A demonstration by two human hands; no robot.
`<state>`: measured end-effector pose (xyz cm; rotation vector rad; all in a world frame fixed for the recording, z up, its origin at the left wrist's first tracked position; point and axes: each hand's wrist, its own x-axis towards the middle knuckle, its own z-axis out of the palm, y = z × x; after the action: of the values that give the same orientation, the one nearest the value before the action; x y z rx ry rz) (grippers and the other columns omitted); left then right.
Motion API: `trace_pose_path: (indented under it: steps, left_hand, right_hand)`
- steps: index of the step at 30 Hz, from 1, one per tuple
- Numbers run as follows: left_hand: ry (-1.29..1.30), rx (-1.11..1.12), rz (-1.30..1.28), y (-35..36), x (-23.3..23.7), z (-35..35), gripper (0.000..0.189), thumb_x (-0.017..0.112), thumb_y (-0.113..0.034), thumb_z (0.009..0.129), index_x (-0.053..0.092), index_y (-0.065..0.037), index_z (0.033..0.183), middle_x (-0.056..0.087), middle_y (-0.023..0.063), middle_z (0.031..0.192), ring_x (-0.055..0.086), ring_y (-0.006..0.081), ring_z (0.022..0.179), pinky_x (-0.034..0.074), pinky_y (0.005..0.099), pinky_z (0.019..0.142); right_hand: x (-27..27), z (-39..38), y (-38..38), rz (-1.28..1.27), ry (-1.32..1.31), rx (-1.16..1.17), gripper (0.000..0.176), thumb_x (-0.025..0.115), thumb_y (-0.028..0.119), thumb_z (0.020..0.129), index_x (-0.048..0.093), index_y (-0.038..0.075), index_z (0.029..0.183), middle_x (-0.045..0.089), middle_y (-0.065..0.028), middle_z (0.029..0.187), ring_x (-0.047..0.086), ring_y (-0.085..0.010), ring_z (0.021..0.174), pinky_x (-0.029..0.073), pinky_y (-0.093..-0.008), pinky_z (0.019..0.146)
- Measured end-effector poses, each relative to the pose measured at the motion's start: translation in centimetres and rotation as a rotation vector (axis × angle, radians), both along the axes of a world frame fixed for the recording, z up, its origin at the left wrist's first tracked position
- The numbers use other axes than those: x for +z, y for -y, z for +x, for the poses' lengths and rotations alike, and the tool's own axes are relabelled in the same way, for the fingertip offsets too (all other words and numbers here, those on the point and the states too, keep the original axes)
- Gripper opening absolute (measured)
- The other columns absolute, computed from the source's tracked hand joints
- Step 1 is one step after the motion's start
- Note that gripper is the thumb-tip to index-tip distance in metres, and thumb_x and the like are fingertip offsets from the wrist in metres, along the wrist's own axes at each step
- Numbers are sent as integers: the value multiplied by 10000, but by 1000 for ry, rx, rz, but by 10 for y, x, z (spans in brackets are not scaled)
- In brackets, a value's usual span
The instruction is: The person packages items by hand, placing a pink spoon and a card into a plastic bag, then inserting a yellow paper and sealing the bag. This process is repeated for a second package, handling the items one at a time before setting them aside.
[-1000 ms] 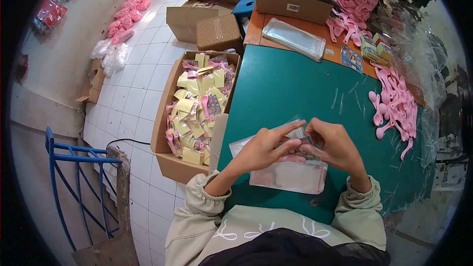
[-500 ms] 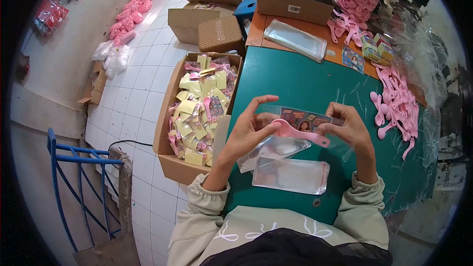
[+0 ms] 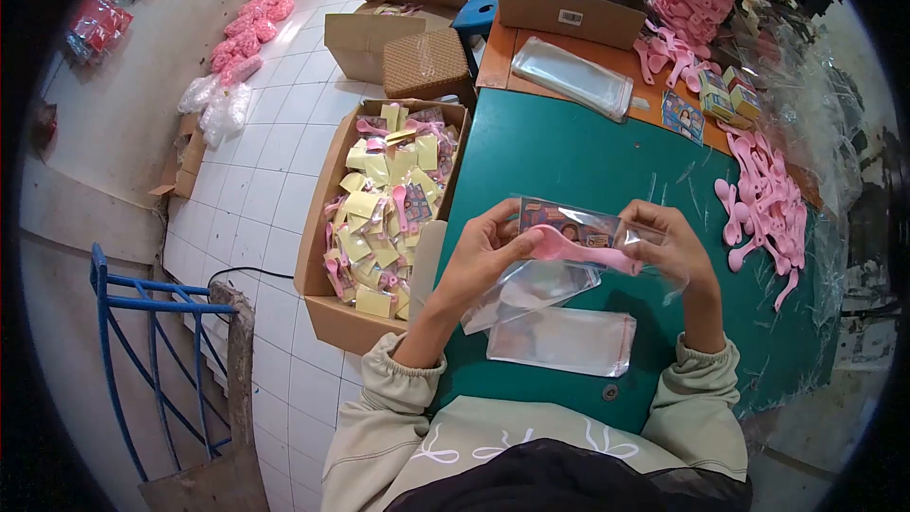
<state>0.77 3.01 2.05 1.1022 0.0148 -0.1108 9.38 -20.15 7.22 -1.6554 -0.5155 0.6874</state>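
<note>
Over the green tabletop, both hands hold a clear plastic bag with a printed card and a pink spoon in it. My left hand pinches the left end, thumb at the spoon's bowl. At the right end, my right hand is closed on the plastic beside the spoon's handle tip, and a loose bit of film hangs below its fingers. Beneath the hands lie some clear bags, and nearer my body is a flat stack of clear bags.
A carton left of the green table is full of packed bags with pink spoons and cards. Pink spoons are heaped at the right. More clear bags, small card stacks and an open box stand at the back.
The right hand has closed in on the bag's right end, and the plastic there is now bunched around its fingers. The card and spoon have shifted and tilted slightly.
</note>
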Motion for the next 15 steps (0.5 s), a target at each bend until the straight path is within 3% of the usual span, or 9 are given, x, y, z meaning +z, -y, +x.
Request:
trace_pose_path:
  steps: [5,8,11,13,15]
  left_hand:
    - [-54,64,-74,-2,-6,1,403,604,-153,884,458,13,1220,629,93,1027,612,108,890,514,243,778]
    - [-66,81,-127,-1,-1,0,428,601,-160,886,436,-12,1252,627,89,1016,612,108,891,512,241,782]
    - [-52,45,-144,-1,0,1,501,600,-184,889,367,-38,1308,620,86,1009,610,113,904,511,241,784]
    - [-29,8,-137,-2,-3,1,569,600,-207,890,301,-53,1348,612,93,1009,609,124,913,511,249,784]
    - [133,289,331,8,-19,6,607,568,-235,909,219,-63,1375,604,115,1021,610,148,919,511,263,786]
  right_hand:
    - [18,2,6,88,-167,126,336,714,165,762,612,-24,1020,609,-65,860,586,-127,721,490,-241,642]
    - [9,-2,0,19,-99,68,300,670,150,805,614,-26,1042,612,-75,885,594,-137,726,505,-252,635]
    - [-1,-5,1,124,62,202,283,609,135,855,601,-44,1074,617,-82,883,598,-128,737,511,-251,630]
    - [5,-12,-3,45,93,63,273,574,129,874,596,-40,1086,622,-101,900,608,-141,748,515,-264,642]
    - [8,-20,-11,-59,278,-70,279,565,133,876,587,-27,1104,623,-121,928,619,-171,775,519,-285,665]
